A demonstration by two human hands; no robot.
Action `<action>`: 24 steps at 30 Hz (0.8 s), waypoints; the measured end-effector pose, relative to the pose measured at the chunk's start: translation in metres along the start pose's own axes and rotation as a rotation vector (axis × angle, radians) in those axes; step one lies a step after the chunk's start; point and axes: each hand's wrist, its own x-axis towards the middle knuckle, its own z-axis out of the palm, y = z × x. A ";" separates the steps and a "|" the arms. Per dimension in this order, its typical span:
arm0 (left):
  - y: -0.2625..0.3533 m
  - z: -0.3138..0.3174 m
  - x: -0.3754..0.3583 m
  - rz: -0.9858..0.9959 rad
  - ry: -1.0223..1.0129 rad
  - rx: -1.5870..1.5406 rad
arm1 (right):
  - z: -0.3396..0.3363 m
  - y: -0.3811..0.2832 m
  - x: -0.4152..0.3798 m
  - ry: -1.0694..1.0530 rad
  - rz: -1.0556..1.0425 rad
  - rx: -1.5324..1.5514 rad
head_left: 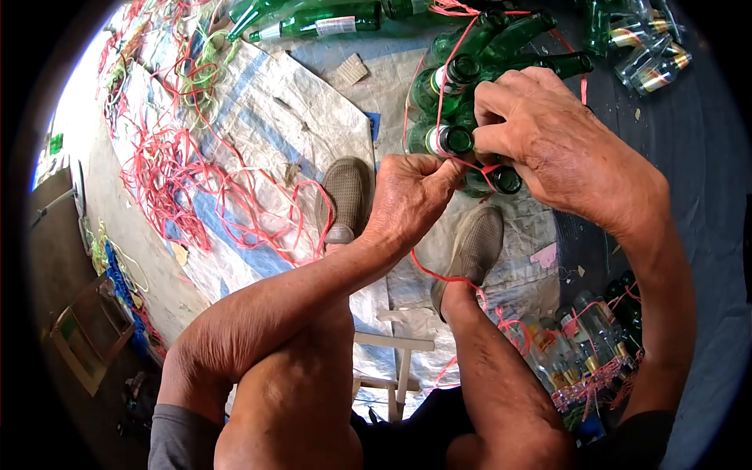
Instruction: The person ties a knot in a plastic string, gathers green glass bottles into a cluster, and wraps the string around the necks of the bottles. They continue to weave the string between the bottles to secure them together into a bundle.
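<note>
Several green glass bottles [456, 140] stand close together, ringed by strands of red plastic string. My left hand [413, 192] pinches a red string [439, 276] between thumb and forefinger, just in front of the nearest bottle necks. From that pinch the string runs right and passes round the neck of a front bottle [506, 181]. Over the right side of the group, my right hand [544, 133] has its fingers curled in among the necks. Its fingertips are partly hidden, so what they grip does not show.
A tangled heap of red string [168, 180] lies on the striped woven sheet [274, 94] at left. More green bottles [337, 21] lie at the top. Clear bottles [658, 66] lie top right; tied ones [580, 345] stand lower right. My shoes [478, 243] flank the work.
</note>
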 end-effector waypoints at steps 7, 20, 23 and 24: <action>0.006 -0.002 -0.002 -0.010 -0.005 0.041 | -0.004 0.002 0.003 0.004 -0.005 -0.061; 0.006 -0.004 -0.004 -0.043 -0.045 0.031 | -0.012 0.003 -0.004 0.055 0.022 0.004; 0.015 -0.002 -0.008 0.010 -0.003 0.009 | -0.017 0.002 -0.008 0.041 0.034 0.016; 0.014 -0.002 -0.009 0.001 -0.027 0.015 | -0.018 0.003 -0.009 0.043 0.031 0.021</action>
